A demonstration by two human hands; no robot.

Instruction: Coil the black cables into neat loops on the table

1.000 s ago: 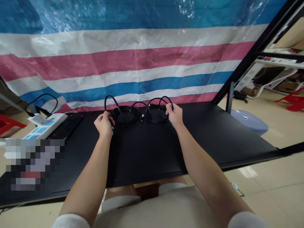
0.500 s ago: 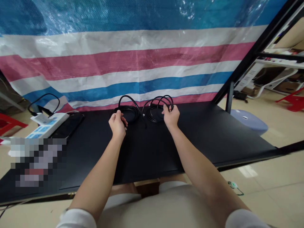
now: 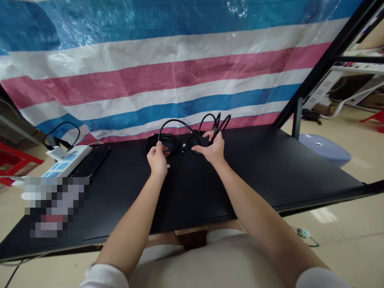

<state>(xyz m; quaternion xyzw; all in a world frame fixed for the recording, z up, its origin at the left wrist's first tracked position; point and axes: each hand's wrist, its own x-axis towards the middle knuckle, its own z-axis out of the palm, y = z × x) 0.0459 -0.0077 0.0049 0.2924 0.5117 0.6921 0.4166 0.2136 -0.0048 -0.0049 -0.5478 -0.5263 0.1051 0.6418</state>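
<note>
My left hand is closed, pinching a black cable that arches up and over toward my right hand. A small pale end shows beside the left palm. My right hand holds several upright loops of the cable, its thumb stretched out to the left and its fingers partly hidden. Behind my left hand a coiled black cable lies on the black table. Another coil lies flat behind my right hand, partly covered by it. Between the coils sits a small cable plug.
At the left stand a white power strip with chargers plugged in and a dark phone. A blurred-out patch covers the table's left front. A striped plastic sheet hangs behind. A black frame post rises at the right, near a bluish stool.
My left hand has moved right, closer to the right hand, and the cable now arches between them. The right hand's loops stand higher and its thumb has opened outward.
</note>
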